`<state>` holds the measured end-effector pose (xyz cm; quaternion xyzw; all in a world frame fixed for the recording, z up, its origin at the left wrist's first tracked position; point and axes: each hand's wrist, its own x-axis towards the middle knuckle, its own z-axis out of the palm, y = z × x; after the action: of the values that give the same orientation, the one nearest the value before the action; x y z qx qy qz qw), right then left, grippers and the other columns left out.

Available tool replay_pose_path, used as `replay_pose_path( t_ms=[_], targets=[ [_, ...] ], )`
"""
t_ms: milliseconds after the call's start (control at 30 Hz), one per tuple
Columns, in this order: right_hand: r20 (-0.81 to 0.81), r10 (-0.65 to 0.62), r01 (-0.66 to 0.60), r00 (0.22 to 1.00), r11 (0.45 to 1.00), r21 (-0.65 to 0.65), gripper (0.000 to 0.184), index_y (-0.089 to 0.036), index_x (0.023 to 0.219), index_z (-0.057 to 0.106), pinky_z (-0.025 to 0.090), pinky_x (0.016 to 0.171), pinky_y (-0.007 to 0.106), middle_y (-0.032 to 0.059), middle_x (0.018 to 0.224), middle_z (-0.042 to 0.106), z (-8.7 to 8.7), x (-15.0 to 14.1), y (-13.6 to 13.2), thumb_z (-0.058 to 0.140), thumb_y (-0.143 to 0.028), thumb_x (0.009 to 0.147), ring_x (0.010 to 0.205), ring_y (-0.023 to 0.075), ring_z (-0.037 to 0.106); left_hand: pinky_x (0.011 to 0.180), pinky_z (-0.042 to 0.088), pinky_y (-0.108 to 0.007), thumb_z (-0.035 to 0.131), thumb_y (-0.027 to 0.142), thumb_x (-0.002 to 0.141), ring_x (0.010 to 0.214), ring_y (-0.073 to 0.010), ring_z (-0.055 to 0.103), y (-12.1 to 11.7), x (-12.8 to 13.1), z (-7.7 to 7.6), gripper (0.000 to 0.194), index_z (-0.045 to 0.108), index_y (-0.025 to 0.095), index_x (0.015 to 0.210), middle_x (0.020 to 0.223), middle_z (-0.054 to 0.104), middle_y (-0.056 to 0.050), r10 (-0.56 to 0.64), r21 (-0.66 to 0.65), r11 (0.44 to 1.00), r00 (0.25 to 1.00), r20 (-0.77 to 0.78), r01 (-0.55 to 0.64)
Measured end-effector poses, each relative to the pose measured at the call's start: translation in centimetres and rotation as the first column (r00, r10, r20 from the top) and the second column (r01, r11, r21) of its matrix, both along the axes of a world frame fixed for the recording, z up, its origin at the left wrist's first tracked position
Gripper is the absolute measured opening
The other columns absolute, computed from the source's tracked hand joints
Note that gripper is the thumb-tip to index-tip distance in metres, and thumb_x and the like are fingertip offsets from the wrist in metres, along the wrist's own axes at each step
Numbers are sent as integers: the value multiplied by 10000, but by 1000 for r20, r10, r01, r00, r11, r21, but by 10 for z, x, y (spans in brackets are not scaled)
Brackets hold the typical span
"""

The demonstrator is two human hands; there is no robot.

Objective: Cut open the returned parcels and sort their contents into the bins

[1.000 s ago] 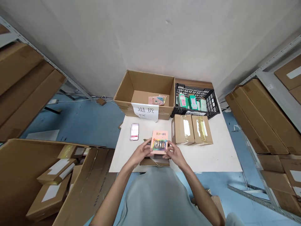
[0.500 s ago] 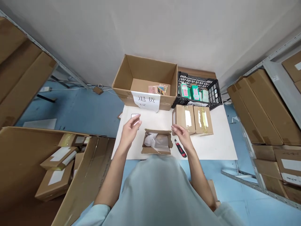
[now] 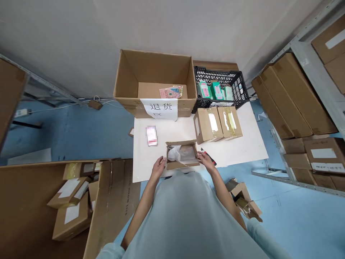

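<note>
Small open carton (image 3: 175,166) at the middle of the near edge of the surface (image 3: 237,154), its top open and crumpled white wrapping (image 3: 174,154) inside; whether anything lies beneath the wrapping cannot be told. The left hand (image 3: 158,168) is just beside the carton's left end, its grip unclosed and bearing nothing visible. The right hand (image 3: 207,162) has its fingertips at the carton's right end; whether its grip closes on the cardboard cannot be told. A black-and-red cutter (image 3: 211,158) lies beside this hand, partly covered by it. Two taped cartons (image 3: 208,124) stand behind, toward the right edge, and a phone (image 3: 151,136) lies near the left edge. Along the far edge, a large box (image 3: 185,108) holds printed packets (image 3: 169,92); a black crate (image 3: 199,105) at the far right corner holds green boxes (image 3: 216,90). The work is judged partway along: the small carton is opened but its wrapping not yet removed, packets lie in the large box, and the taped cartons are unopened, as labelled parcels (image 3: 63,223) beyond the left edge appear to be.
</note>
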<state>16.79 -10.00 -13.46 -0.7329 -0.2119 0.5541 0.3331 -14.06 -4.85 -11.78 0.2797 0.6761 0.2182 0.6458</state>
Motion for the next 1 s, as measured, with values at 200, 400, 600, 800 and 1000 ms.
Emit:
replay_pose_path(
  t_ms=[200, 400, 600, 800, 1000],
  targets=[
    [26, -59, 58, 998, 996, 61, 688, -230, 1303, 854, 574, 1192, 528, 117, 1300, 852, 7, -23, -17, 896, -682, 787, 1324, 358, 750, 1242, 551, -530, 780, 679, 981, 1528, -395, 643, 10, -8, 11, 666, 752, 165, 1404, 1558, 726, -219, -195, 13, 981, 978, 77, 194],
    [70, -217, 190, 974, 944, 270, 829, -201, 1440, 810, 545, 1240, 544, 154, 1446, 812, 52, -39, -75, 827, -782, 849, 1361, 382, 753, 1247, 552, -542, 823, 775, 890, 1553, -411, 616, 8, -12, 50, 850, 720, 185, 1493, 1633, 672, -210, -384, 159, 919, 913, 140, 362],
    [166, -551, 482, 818, 814, 323, 848, -204, 1474, 798, 535, 1278, 566, 150, 1569, 743, 107, -39, -159, 800, -809, 880, 1458, 415, 704, 1281, 531, -503, 745, 812, 927, 1565, -386, 610, -9, 40, 87, 890, 679, 193, 1563, 1663, 656, -175, -655, 274, 749, 734, 178, 603],
    [173, -710, 638, 683, 695, 333, 866, -205, 1458, 806, 508, 1306, 603, 152, 1514, 777, 123, -14, -242, 807, -824, 853, 1469, 432, 699, 1303, 503, -495, 701, 812, 947, 1528, -373, 641, -38, 119, 102, 854, 693, 192, 1534, 1629, 688, -165, -845, 370, 514, 531, 64, 774],
    [150, -795, 723, 588, 600, 342, 864, -235, 1495, 788, 557, 1250, 599, 142, 1500, 787, 121, 24, -336, 774, -843, 881, 1474, 444, 695, 1284, 513, -486, 670, 812, 961, 1515, -374, 648, -97, 212, 114, 859, 695, 176, 1537, 1638, 679, -170, -938, 424, 305, 346, -23, 853]
  ],
)
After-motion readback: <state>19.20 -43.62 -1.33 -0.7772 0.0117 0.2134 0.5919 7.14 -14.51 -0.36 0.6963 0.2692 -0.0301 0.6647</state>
